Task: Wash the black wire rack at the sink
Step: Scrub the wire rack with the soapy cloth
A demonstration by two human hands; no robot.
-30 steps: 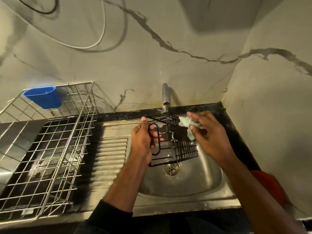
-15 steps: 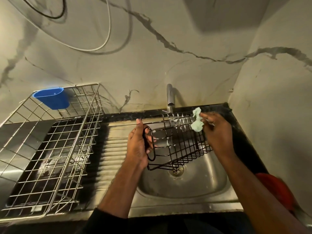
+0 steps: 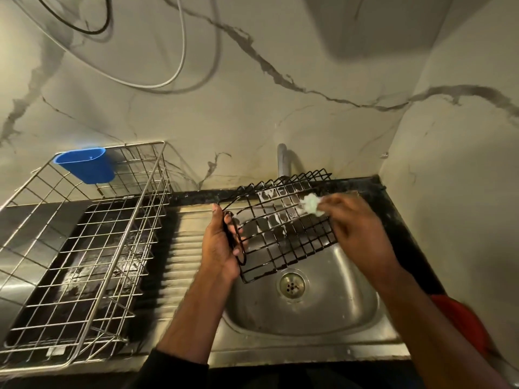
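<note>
The black wire rack [image 3: 283, 237] is held tilted above the steel sink [image 3: 323, 318], its flat grid facing me and flecked with soap foam. My left hand [image 3: 222, 242] grips the rack's looped handle at its left end. My right hand [image 3: 356, 226] pinches a pale green sponge [image 3: 311, 204] and presses it on the grid's upper right part. The grey tap [image 3: 283, 161] stands just behind the rack's top edge. No water is seen running.
A large steel wire dish rack [image 3: 84, 248] sits on the drainboard at the left, with a blue plastic cup [image 3: 85, 165] hung on its back rim. The sink drain [image 3: 292, 284] lies below the black rack. A red object [image 3: 463, 321] sits at the lower right. Marble walls close in behind and on the right.
The black rack has been turned from edge-on to its flat grid facing me and lifted a little. My right hand has moved the sponge from the top rim onto the grid.
</note>
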